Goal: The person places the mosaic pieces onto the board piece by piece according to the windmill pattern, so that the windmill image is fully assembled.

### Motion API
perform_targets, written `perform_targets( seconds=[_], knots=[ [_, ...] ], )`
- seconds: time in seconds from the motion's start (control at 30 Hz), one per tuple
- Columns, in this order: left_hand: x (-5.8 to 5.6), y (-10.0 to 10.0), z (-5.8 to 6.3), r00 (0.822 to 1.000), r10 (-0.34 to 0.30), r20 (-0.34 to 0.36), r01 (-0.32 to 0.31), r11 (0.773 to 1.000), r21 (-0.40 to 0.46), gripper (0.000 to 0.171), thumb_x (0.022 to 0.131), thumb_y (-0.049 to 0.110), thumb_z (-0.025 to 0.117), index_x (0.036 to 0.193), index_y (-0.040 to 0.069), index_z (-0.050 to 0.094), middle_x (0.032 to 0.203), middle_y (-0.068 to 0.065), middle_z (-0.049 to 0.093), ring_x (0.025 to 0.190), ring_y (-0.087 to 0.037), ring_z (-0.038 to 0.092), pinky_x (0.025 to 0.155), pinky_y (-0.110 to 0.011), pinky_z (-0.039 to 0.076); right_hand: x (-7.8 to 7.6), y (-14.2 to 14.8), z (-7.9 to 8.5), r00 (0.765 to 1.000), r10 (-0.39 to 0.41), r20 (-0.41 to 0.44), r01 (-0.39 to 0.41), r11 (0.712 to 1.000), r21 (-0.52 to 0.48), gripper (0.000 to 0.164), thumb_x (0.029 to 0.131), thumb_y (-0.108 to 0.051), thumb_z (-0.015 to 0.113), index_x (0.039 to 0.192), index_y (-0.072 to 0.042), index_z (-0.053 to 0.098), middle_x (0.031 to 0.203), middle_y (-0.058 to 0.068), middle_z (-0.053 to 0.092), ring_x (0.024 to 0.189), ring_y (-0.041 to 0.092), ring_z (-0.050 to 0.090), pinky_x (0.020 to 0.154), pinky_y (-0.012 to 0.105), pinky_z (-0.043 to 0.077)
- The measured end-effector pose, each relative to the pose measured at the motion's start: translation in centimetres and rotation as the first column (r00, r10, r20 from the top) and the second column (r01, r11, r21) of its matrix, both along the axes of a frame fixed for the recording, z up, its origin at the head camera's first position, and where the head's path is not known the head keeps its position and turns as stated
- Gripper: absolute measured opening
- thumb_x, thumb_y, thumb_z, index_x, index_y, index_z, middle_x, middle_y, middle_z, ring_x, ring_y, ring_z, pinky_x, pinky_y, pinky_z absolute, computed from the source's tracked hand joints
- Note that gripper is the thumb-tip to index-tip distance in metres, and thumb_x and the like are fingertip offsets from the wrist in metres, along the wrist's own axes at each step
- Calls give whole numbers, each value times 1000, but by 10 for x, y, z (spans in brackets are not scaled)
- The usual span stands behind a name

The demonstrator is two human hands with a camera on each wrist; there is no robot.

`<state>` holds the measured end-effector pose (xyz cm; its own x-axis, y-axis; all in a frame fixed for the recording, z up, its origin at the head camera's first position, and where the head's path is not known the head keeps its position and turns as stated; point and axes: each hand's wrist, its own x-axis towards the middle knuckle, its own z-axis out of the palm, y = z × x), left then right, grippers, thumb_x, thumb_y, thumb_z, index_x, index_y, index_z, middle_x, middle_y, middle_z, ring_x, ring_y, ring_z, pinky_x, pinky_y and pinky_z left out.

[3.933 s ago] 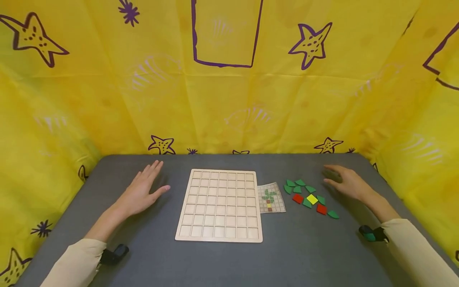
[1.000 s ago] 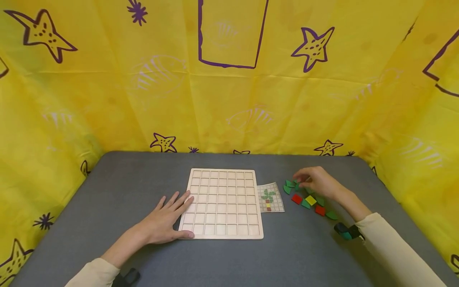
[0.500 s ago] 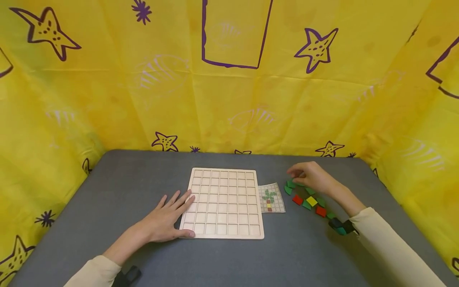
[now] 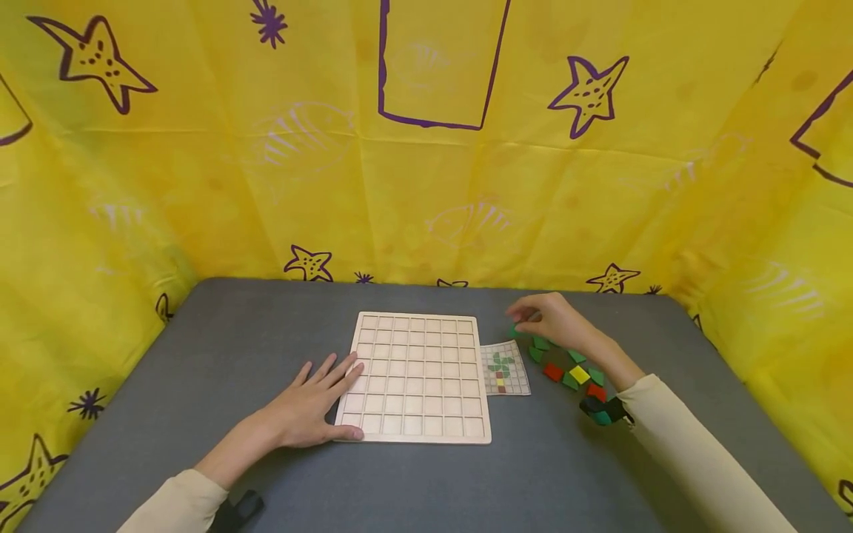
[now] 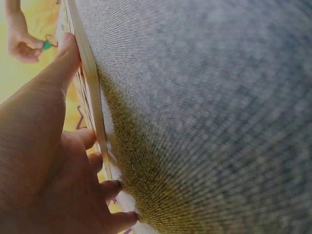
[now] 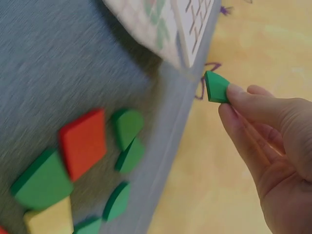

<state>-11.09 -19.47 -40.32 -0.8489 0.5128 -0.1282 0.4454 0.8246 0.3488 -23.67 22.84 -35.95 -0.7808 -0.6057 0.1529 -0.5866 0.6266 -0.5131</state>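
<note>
Between thumb and fingertips my right hand pinches a green quarter-round tile, raised off the table near the printed pattern card. My left hand lies spread at the left edge of the wooden grid board, its thumb and fingertips touching the rim. In the left wrist view the thumb rests along the board's side. The board's square cells hold no tiles. Printed on the card is a green, red and yellow figure; the card's left side meets the board's right edge.
Loose tiles lie right of the card: a red square, a yellow square, another red square and several green quarter-rounds. The right forearm passes over some of them. A yellow patterned cloth hangs behind the grey table.
My left hand has come onto the board's left edge. My right hand has reached the tiles, taken a green quarter-round and carried it left toward the card and board.
</note>
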Motion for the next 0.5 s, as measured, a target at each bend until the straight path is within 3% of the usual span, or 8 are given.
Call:
perform_targets(
  seconds=[0.5],
  knots=[
    [-2,2,0,1000,-8,-2,8,1000,14,106,79,73,60,155,8,27,162,-13,18,145,-46,16,109,-70,9,-5,-40,2,995,93,35,-91,995,-43,26,86,-1,73,111,3,70,98,12,71,91,22,67,80,35,55]
  ],
)
